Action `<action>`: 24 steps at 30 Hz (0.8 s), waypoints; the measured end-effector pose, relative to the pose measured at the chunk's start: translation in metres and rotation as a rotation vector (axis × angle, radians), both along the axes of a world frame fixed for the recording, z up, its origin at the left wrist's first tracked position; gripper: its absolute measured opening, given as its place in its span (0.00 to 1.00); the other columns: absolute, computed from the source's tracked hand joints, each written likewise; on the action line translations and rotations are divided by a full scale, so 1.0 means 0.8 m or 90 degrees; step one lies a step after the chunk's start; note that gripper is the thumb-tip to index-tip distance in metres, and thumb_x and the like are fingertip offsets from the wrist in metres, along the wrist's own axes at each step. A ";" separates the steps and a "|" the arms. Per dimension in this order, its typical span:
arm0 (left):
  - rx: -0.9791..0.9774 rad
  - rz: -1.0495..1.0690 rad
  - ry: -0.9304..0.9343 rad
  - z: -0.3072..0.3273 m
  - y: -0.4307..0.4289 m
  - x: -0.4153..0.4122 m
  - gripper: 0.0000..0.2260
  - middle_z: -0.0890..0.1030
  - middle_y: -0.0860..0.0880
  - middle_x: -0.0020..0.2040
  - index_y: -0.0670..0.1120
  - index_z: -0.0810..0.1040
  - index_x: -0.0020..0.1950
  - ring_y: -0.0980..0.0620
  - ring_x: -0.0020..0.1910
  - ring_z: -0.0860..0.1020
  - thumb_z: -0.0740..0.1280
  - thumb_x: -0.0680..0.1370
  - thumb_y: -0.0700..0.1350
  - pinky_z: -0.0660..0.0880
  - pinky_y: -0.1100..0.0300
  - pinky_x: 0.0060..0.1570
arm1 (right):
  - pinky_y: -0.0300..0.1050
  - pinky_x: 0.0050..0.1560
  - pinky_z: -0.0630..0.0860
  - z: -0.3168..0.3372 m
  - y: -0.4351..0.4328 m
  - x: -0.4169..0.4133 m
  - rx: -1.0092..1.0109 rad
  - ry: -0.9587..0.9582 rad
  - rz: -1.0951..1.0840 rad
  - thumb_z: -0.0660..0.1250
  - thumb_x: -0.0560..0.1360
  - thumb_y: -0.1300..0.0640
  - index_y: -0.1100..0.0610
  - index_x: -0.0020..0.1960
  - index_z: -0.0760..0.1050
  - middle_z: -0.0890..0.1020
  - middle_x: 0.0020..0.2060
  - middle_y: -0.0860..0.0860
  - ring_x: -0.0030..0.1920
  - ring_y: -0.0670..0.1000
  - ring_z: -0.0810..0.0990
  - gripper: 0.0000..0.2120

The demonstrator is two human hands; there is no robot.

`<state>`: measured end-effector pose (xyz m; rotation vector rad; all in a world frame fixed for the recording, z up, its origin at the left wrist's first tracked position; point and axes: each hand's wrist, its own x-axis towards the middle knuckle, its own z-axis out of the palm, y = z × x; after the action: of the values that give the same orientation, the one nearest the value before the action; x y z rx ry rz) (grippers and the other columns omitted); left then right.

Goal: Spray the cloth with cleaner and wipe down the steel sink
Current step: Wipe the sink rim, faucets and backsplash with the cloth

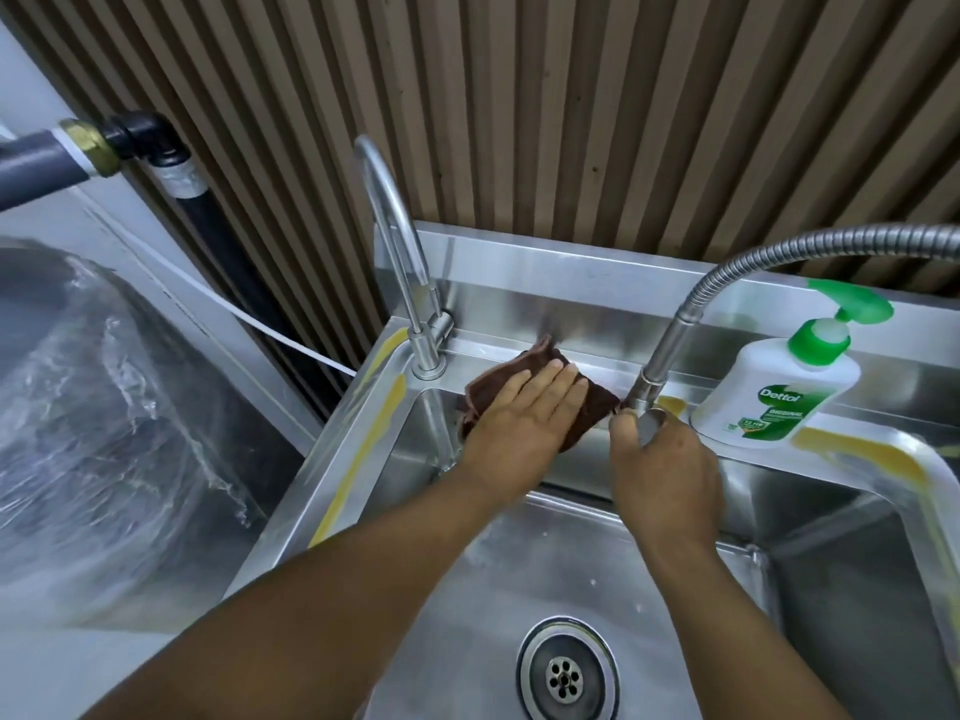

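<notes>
- Bright, even light; a soft sheen lies on the steel sink (571, 309) along its back edge.
- Wide-angle bending curves the slatted wall (571, 122); the frame's left edge is smeared.

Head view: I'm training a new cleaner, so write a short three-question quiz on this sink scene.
1. True or false: the left hand lies flat on the brown cloth at the sink's rear edge.
2. The right hand grips: A) spray bottle, B) flexible faucet, C) sponge?
3. Fill in: the soap bottle stands to the ____ of the flexible faucet.
Key: 1 true; 2 B; 3 right.
</notes>
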<state>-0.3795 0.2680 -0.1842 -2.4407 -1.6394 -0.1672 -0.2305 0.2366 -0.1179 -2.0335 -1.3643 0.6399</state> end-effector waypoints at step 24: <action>-0.296 0.727 -1.645 0.022 -0.017 0.006 0.10 0.65 0.48 0.33 0.46 0.65 0.36 0.50 0.28 0.65 0.58 0.72 0.32 0.66 0.63 0.26 | 0.50 0.46 0.71 0.019 0.013 0.010 -0.103 -0.067 0.079 0.62 0.78 0.44 0.54 0.54 0.77 0.82 0.47 0.57 0.48 0.62 0.76 0.16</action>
<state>-0.3750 0.2542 -0.1665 -0.3232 1.1620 1.4361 -0.2225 0.2471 -0.1026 -2.1482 -1.5539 0.7277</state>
